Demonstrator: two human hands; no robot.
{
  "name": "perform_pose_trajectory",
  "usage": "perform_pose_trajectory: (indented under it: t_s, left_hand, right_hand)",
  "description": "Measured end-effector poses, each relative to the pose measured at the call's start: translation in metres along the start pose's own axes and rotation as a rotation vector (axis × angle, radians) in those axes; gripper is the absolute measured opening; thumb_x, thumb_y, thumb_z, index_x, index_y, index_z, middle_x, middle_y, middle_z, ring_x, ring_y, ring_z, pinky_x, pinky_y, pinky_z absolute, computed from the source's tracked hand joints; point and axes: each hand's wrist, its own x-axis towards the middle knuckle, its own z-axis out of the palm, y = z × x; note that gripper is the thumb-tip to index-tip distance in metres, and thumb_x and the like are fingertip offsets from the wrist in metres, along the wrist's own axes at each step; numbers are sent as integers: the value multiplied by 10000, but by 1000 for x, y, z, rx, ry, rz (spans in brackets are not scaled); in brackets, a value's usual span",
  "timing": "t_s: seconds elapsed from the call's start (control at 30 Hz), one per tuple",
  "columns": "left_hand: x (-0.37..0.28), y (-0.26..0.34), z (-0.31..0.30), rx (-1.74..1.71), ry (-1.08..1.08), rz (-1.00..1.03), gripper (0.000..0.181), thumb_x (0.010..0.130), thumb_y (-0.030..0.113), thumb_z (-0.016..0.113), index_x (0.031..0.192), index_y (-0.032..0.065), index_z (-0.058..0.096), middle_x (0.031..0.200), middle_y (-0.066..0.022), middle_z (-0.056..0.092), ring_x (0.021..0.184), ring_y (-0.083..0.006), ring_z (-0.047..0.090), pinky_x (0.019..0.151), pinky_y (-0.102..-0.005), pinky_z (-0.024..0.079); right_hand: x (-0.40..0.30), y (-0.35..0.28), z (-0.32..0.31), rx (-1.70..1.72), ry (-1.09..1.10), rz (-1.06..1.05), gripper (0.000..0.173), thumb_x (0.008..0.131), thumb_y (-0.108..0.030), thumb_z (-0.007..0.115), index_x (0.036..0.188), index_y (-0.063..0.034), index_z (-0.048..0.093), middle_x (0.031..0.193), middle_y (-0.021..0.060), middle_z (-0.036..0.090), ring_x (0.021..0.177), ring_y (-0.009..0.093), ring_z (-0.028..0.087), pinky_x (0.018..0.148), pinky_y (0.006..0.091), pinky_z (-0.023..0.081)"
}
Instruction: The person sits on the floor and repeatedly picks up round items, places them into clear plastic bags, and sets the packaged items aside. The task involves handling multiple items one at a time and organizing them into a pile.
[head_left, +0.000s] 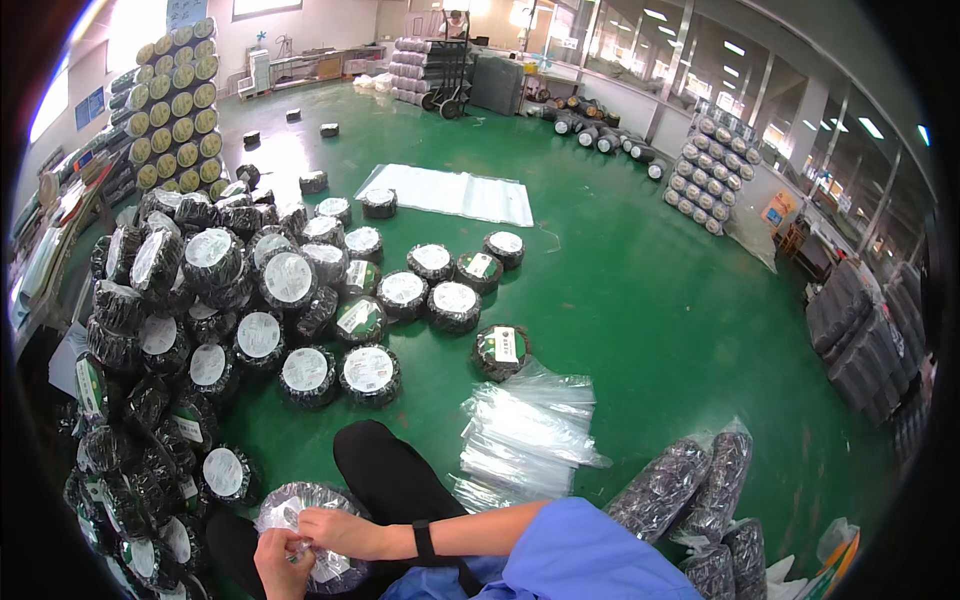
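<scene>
A round bundle in clear plastic film (341, 574) stands between my legs, with a white label showing through its top. Both hands meet over it at the lower left of the view. My left hand (283, 562) pinches gathered clear plastic at the top. My right hand (337, 531), with a black band on the wrist, comes across from the right, its fingers closed on the same plastic. Just beyond my knee lies a fanned pile of clear plastic sleeves (525, 435) on the green floor.
Many black-wrapped round packs (259, 335) are heaped at the left. One pack (502, 352) sits beyond the sleeves. Long wrapped bundles (660, 487) lie at the lower right. A white sheet (450, 193) lies farther off. A person (454, 26) is behind a hand truck (450, 75).
</scene>
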Motion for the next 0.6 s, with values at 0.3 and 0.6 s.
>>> perform_pose_trajectory:
  t_s: [0.3, 0.6]
  left_hand:
    - [-11, 6, 39, 269, 234, 24, 132, 849, 81, 621, 930, -14, 578, 961, -249, 572, 920, -425, 561, 755, -475, 479]
    - [-31, -59, 66, -321, 163, -97, 500, 850, 27, 724, 1251, 12, 427, 1107, -120, 575, 943, -176, 604, 757, -279, 517]
  right_hand:
    - [-5, -23, 3, 192, 158, 309, 150, 803, -11, 630, 909, -10, 524, 881, 123, 547, 858, 324, 554, 756, 401, 463]
    - [12, 1, -13, 629, -231, 543, 221, 820, -129, 634, 860, -57, 429, 772, 57, 519, 774, 225, 521, 683, 360, 393]
